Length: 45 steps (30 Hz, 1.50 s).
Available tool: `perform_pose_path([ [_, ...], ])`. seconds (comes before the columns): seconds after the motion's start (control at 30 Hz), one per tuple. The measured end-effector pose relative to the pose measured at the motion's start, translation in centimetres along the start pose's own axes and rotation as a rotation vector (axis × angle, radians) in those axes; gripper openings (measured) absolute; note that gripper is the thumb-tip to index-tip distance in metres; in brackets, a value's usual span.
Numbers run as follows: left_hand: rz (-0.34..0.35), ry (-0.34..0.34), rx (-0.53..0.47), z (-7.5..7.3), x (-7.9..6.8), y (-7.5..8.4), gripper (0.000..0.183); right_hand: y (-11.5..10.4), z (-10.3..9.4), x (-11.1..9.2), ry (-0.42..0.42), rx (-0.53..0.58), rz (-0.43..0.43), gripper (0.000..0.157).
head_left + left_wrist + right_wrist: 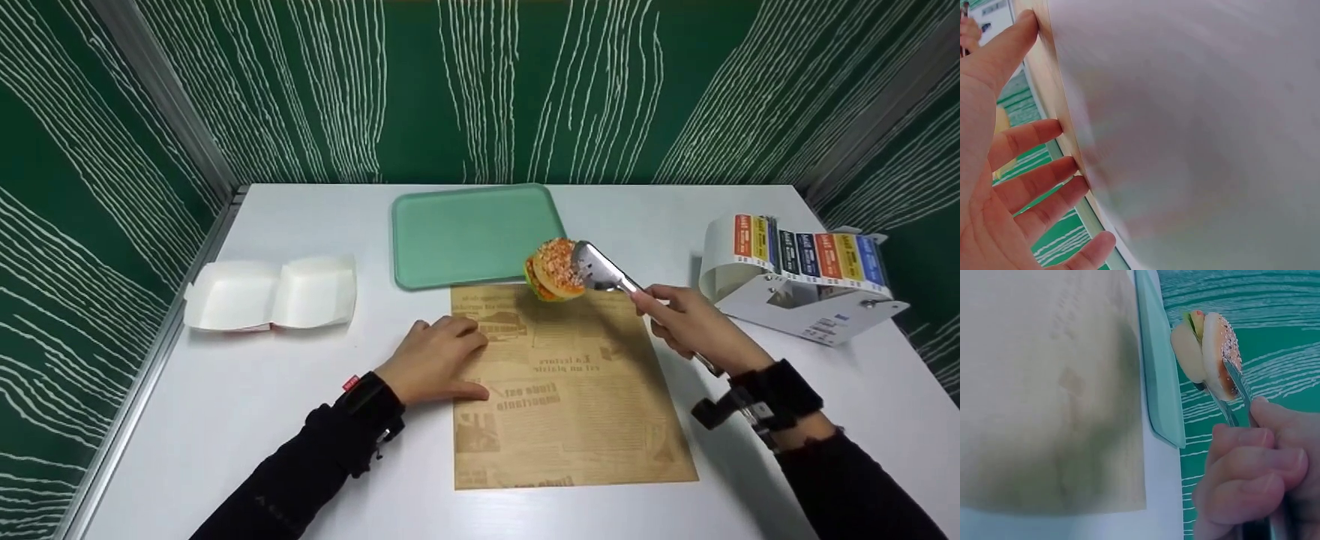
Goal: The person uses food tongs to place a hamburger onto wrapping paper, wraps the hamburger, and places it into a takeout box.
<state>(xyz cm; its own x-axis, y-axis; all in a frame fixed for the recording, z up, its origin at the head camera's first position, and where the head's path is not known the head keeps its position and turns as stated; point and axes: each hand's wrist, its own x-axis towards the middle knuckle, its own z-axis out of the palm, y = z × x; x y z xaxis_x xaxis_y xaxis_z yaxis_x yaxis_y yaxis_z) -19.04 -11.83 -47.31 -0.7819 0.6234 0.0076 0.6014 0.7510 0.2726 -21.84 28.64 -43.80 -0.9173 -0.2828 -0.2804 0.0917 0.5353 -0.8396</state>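
Note:
My right hand (pixel 694 326) grips metal tongs (pixel 607 271), and the tongs clasp a sesame-bun hamburger (pixel 556 270). In the head view the burger appears over the far edge of a brown printed paper sheet (pixel 570 397), beside the corner of the green tray (pixel 472 232). The right wrist view shows bun halves (pixel 1207 354) with green filling between them, and curled fingers (pixel 1252 467) around the tongs. At the sheet's left edge, my left hand (pixel 442 364) rests with its fingers (pixel 1033 180) spread and fairly straight, touching the paper.
An opened white paper box (pixel 274 292) lies on the table's left side. To the right stands a white holder (pixel 795 285) with several colourful packets. Green walls with white lines (pixel 480 90) enclose the back and sides of the white table (pixel 315 217).

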Motion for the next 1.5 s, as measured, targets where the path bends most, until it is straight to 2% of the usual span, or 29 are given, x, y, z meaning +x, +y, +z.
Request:
perform_pose_path([
  [0.2,0.011,0.004,0.012,0.0,-0.1,-0.1,0.079,0.6,0.9,-2.1,-0.064,-0.077,0.012,0.057],
  [0.37,-0.003,-0.005,-0.003,-0.2,-0.3,-0.2,0.08,1.0,1.8,-2.8,-0.121,-0.117,0.01,0.054],
  [0.53,-0.009,-0.008,-0.012,-0.3,-0.4,-0.1,0.081,1.2,2.2,-3.5,-0.141,-0.137,0.012,0.051],
  [0.83,-0.009,-0.011,-0.025,-0.3,-0.4,0.0,0.082,1.9,2.3,-4.3,-0.174,-0.121,0.031,0.05],
  [1.17,0.009,0.0,-0.041,-0.2,-0.3,0.0,0.079,2.5,2.1,-4.3,-0.235,-0.083,0.031,0.05],
  [1.5,0.014,0.002,-0.036,0.0,-0.2,0.0,0.08,2.4,1.5,-4.6,-0.288,-0.058,0.097,0.053],
])
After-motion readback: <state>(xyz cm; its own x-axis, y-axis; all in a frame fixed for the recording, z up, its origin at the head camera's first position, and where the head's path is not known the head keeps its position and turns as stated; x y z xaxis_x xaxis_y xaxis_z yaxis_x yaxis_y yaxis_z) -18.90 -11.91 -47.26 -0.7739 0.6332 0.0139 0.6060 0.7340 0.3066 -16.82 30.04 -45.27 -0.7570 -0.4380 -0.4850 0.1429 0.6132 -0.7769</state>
